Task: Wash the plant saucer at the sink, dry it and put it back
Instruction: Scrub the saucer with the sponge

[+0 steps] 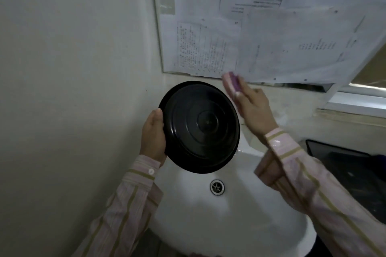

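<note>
Black saucer (200,127): tilted, held above white sink (250,204), left rim clasped by left grip (153,137). Purple block (234,81), blurred: pinched in right grip (250,106), just beside saucer's upper right edge.

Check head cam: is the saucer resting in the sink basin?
No: the left hand holds the black saucer by its rim, tilted above the white sink, while the right hand grips a pink object.
</note>
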